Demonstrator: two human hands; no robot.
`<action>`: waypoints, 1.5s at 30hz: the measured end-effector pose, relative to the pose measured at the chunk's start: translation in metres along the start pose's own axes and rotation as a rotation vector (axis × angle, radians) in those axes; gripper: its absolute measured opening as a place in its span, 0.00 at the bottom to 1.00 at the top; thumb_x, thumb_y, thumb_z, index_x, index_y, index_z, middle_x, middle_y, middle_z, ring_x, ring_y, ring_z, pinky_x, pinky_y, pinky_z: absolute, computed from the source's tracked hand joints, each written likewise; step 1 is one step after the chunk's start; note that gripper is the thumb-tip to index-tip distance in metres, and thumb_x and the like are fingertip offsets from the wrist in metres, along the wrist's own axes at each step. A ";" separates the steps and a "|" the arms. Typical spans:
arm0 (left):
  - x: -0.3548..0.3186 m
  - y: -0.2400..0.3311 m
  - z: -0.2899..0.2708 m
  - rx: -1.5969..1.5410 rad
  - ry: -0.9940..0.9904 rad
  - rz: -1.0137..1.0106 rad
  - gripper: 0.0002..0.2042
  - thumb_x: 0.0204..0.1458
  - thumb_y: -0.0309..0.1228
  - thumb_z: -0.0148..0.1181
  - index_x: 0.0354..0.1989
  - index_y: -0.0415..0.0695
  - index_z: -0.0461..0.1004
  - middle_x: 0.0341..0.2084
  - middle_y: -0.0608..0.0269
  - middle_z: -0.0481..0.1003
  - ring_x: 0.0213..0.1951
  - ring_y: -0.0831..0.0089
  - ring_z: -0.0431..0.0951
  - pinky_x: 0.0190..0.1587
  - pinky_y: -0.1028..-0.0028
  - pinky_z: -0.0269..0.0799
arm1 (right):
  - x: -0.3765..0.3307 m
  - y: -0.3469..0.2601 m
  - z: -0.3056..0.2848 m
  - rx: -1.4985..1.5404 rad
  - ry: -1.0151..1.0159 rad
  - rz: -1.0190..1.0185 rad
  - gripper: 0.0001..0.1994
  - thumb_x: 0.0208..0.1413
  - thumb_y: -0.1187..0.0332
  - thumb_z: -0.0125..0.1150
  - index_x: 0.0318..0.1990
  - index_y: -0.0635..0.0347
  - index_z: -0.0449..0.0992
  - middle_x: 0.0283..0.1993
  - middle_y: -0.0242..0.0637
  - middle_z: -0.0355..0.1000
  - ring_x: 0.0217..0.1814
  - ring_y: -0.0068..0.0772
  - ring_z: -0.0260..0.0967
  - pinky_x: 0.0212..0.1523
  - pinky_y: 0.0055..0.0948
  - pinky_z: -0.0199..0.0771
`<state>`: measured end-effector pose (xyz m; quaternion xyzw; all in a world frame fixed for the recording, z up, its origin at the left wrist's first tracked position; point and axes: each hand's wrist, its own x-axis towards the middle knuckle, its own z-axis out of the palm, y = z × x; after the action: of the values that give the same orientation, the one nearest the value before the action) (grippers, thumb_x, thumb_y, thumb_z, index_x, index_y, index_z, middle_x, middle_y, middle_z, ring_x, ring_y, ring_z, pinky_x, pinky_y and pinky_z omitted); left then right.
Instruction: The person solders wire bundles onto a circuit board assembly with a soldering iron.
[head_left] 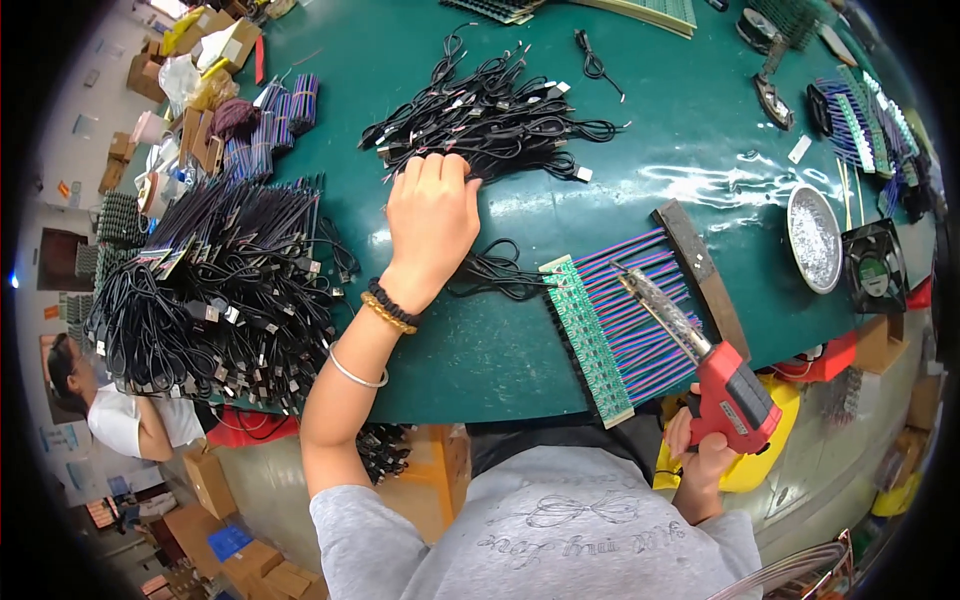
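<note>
My left hand (432, 215) reaches to the near edge of a pile of black cables (500, 115), its fingers curled together. The fingertips are hidden, so what they hold cannot be seen. In my right hand (700, 455) is a red and black soldering gun (738, 400), gripped by its handle. Its long metal tip points up and left above a row of blue and purple wires (640, 310). These wires run from a green circuit board strip (590, 345) to a dark bar (703, 275). Coiled black cable (497, 272) lies at the strip's upper left.
A large heap of bundled black cables (220, 310) covers the table's left side. At the right stand a metal bowl (814, 240) and a black fan (875, 265). More green boards (650, 14) lie at the far edge. A co-worker (120, 410) sits at far left.
</note>
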<state>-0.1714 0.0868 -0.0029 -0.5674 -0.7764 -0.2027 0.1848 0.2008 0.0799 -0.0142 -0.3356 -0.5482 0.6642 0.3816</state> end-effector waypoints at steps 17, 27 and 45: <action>0.024 0.000 -0.001 -0.913 -0.129 -0.694 0.17 0.56 0.37 0.62 0.48 0.36 0.76 0.25 0.65 0.78 0.17 0.83 0.71 0.20 0.78 0.68 | -0.005 -0.002 -0.006 0.023 -0.006 -0.001 0.41 0.54 0.37 0.53 0.58 0.72 0.59 0.14 0.28 0.57 0.13 0.21 0.55 0.18 0.23 0.57; 0.054 0.013 0.025 -1.792 -0.101 -1.062 0.08 0.57 0.32 0.60 0.40 0.41 0.74 0.24 0.66 0.72 0.21 0.79 0.71 0.24 0.76 0.69 | -0.006 0.003 -0.007 0.013 -0.022 -0.042 0.41 0.56 0.38 0.52 0.58 0.73 0.58 0.13 0.29 0.57 0.10 0.22 0.55 0.16 0.23 0.60; 0.062 0.054 0.011 -1.089 0.472 -0.293 0.08 0.60 0.29 0.57 0.39 0.37 0.78 0.28 0.66 0.78 0.24 0.84 0.71 0.26 0.82 0.68 | -0.005 0.008 -0.018 0.154 -0.015 -0.072 0.40 0.58 0.39 0.50 0.60 0.73 0.56 0.14 0.27 0.56 0.11 0.21 0.54 0.16 0.23 0.61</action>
<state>-0.1384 0.1571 0.0250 -0.4075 -0.5693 -0.7140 0.0052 0.2178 0.0831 -0.0252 -0.2802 -0.5103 0.6926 0.4259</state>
